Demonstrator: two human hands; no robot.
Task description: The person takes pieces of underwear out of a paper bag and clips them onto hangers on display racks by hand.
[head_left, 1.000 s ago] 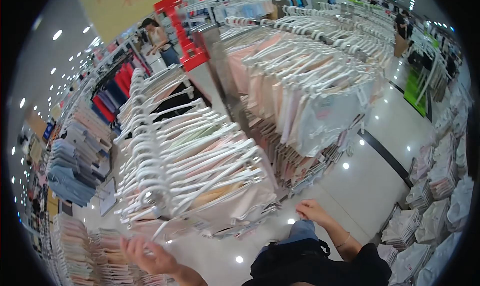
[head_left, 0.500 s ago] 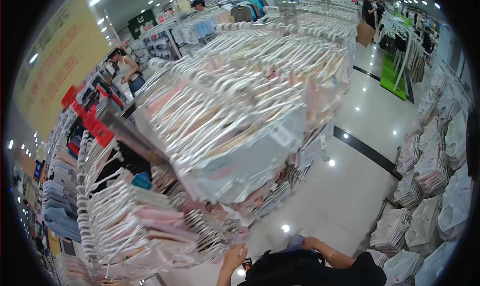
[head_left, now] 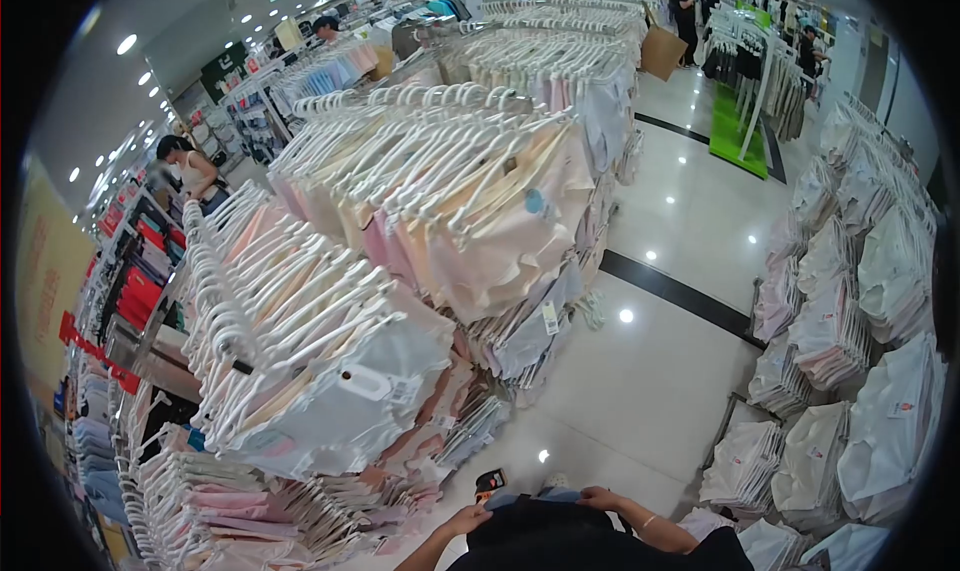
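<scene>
Low in the view, my left hand (head_left: 468, 518) is at the left end of a blue-grey strip of cloth (head_left: 530, 495) in front of my black top (head_left: 545, 536). Its fingers are curled in. On the other side, my right hand (head_left: 602, 499) is at the right end of the same strip, also with bent fingers. What either hand grips, if anything, I cannot make out. A small orange-and-black object (head_left: 489, 485) shows just beyond my left hand. To the left hang pale garments (head_left: 350, 381) on white hangers (head_left: 300, 281).
More racks of pastel garments (head_left: 500, 241) stretch away ahead. Stacked white garments (head_left: 825, 331) hang along the right. Between them runs a shiny tiled floor (head_left: 640, 371) with dark bands. A person (head_left: 190, 174) stands at the far left, another person (head_left: 683, 16) at the back. A green-based rack (head_left: 738, 136) stands beyond.
My view has shifted, moving the racks left and lower. My left hand has come in towards the front of my body. My right hand has moved slightly left and down.
</scene>
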